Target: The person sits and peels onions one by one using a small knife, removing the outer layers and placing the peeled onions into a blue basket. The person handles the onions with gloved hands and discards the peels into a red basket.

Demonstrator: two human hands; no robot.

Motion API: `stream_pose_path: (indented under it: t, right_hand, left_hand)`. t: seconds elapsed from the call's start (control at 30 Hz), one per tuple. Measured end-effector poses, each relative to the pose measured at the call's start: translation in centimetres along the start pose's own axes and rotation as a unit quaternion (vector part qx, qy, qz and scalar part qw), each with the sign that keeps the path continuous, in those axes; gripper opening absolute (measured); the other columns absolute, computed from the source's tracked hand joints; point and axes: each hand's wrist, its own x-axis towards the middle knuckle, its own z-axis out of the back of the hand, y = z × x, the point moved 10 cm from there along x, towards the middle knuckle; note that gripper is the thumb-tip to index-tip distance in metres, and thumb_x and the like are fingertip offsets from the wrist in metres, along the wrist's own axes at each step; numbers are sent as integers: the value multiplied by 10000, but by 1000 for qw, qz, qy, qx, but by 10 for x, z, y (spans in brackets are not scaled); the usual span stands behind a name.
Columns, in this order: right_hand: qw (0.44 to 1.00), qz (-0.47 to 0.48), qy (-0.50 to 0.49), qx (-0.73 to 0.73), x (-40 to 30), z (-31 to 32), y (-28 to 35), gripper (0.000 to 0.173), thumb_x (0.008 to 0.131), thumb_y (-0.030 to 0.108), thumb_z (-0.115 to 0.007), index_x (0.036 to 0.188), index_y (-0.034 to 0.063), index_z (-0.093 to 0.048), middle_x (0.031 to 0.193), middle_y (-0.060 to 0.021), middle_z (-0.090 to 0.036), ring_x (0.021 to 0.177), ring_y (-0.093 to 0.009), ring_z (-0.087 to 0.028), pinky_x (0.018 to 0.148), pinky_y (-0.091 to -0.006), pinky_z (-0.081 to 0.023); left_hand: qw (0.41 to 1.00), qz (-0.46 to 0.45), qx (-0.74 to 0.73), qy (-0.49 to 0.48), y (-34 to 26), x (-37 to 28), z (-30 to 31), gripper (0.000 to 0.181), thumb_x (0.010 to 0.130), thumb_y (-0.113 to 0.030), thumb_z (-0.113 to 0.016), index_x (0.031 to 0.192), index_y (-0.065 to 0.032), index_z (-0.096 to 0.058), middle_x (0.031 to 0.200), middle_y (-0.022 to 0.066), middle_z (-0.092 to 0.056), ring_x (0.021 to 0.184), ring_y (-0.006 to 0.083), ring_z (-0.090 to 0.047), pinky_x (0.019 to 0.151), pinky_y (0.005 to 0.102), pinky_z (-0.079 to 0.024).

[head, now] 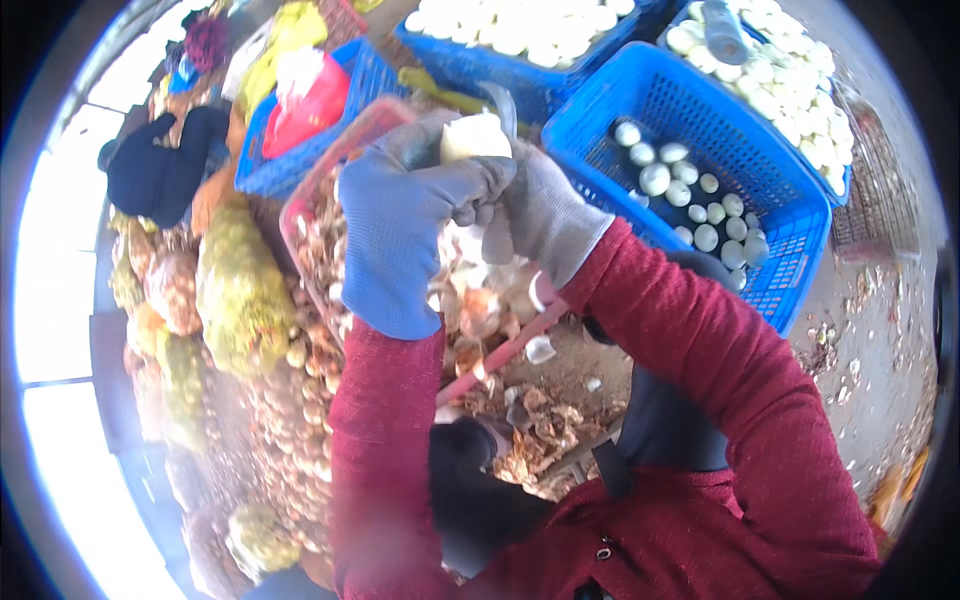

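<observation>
A peeled white onion (pixel 476 139) is held up in front of me by my left hand (pixel 397 225), which wears a blue-and-grey knit glove. My right hand (pixel 547 206), in a whitish-grey glove, presses close against it. The curved blade of a knife (pixel 502 109) rises beside the onion from the right hand; its handle is hidden in the grip. Below both hands lies a reddish plastic crate (pixel 517 341) with onion skins and onions inside. Just right of my hands stands a blue plastic crate (pixel 577 169) with several peeled onions (pixel 655 180) at its bottom.
Blue crates heaped with peeled onions (pixel 517 26) stand at the far side. A bottle (pixel 724 37) lies on the right heap. Yellow mesh sacks of onions (pixel 240 300) and loose onions (pixel 289 420) spread at left. Another person (pixel 165 165) in dark clothes is beyond. Skins (pixel 547 427) litter the floor.
</observation>
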Motion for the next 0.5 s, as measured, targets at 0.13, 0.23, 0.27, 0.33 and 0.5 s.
stream_pose_path:
  t: [0.13,0.23,0.27,0.33,0.5]
  right_hand:
    - [995,37,31,89,0,12,46,367,1018,332,-377,1024,27,-579,722,-92,-635,525,-174,-600,412,-258,-483]
    - [986,41,80,143,-7,12,76,363,1018,316,-377,976,21,-585,701,-90,-637,531,-174,-604,433,-273,-505]
    - [978,39,121,164,-2,15,76,364,1017,316,-379,964,22,-586,688,-88,-632,530,-173,-602,432,-274,-505]
    - [961,-3,41,274,-1,14,74,367,1012,323,-394,915,28,-589,640,-75,-604,508,-176,-584,427,-274,-495]
    - [989,0,6,144,-6,23,74,357,1003,346,-447,836,78,-613,557,21,-578,408,-110,-542,393,-187,-465]
  left_hand:
    - [997,54,24,48,0,37,-47,310,762,11,-708,1064,58,-655,771,94,-680,554,110,-593,533,202,-461]
    - [996,47,-36,70,-12,56,-84,297,758,-2,-718,1045,40,-655,801,81,-683,574,101,-596,545,204,-477]
    - [995,42,-60,61,6,67,-84,252,763,-3,-711,1006,32,-651,816,74,-680,599,99,-601,566,205,-498]
    - [998,38,36,46,1,71,-88,200,782,2,-678,981,14,-654,767,58,-663,580,90,-585,538,206,-474]
    - [998,18,-31,47,8,63,-75,186,793,-61,-712,958,16,-674,780,83,-692,560,80,-585,468,191,-403]
